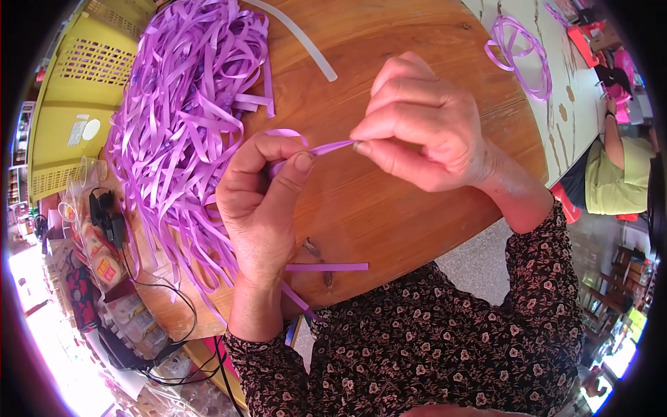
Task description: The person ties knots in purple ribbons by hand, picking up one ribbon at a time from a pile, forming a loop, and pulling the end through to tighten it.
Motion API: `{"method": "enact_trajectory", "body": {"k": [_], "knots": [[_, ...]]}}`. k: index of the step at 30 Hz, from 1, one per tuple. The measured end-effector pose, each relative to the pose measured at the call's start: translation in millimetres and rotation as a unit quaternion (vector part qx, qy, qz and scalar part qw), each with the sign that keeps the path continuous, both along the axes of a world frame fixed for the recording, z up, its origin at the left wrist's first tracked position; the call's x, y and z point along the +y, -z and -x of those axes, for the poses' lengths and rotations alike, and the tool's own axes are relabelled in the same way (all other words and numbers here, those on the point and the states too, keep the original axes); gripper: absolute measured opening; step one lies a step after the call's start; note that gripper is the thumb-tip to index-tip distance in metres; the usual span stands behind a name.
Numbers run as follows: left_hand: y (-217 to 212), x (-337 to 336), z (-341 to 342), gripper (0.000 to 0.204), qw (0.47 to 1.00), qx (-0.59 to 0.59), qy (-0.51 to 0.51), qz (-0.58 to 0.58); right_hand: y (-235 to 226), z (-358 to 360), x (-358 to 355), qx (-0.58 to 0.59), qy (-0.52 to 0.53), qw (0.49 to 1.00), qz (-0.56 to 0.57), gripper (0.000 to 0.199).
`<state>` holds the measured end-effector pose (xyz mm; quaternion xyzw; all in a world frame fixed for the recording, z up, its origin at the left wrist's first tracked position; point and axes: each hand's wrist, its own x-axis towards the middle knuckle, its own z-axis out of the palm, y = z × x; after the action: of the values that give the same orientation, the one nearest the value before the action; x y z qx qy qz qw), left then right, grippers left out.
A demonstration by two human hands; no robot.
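Note:
Between my two hands a short length of purple ribbon [329,147] is stretched above the wooden table. My left hand [260,191] pinches it between thumb and fingers, and a small loop of it shows above the index finger. The tip of the ribbon is pinched between thumb and index finger of my right hand [427,128]. Left of my left hand lies a big tangled heap of purple ribbons [184,118]. One loose ribbon end [326,267] sticks out beside my left wrist.
A yellow perforated basket [76,104] stands tilted behind the heap. A translucent strip [302,42] lies on the wooden table [417,229]. Coiled purple ribbon [521,59] rests on a white marbled surface at right. Black cables [184,306] hang at left. Another person [622,170] is at far right.

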<state>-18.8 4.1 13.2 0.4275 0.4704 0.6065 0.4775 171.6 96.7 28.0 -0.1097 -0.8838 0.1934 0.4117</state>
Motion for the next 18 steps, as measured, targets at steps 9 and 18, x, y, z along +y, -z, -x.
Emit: {"method": "enact_trajectory", "body": {"k": [9, 18], "knots": [[-10, -2, -3, 0.007, 1.0, -0.008, -0.025, 0.01, -7, -2, 4, -0.025, -0.002, 0.999, 0.032, 0.017], [-29, 1, 13, 0.011, 0.927, -0.338, 0.126, -0.1, 24, 58, -17, 0.007, -0.159, 0.929, 0.334, 0.06]]}}
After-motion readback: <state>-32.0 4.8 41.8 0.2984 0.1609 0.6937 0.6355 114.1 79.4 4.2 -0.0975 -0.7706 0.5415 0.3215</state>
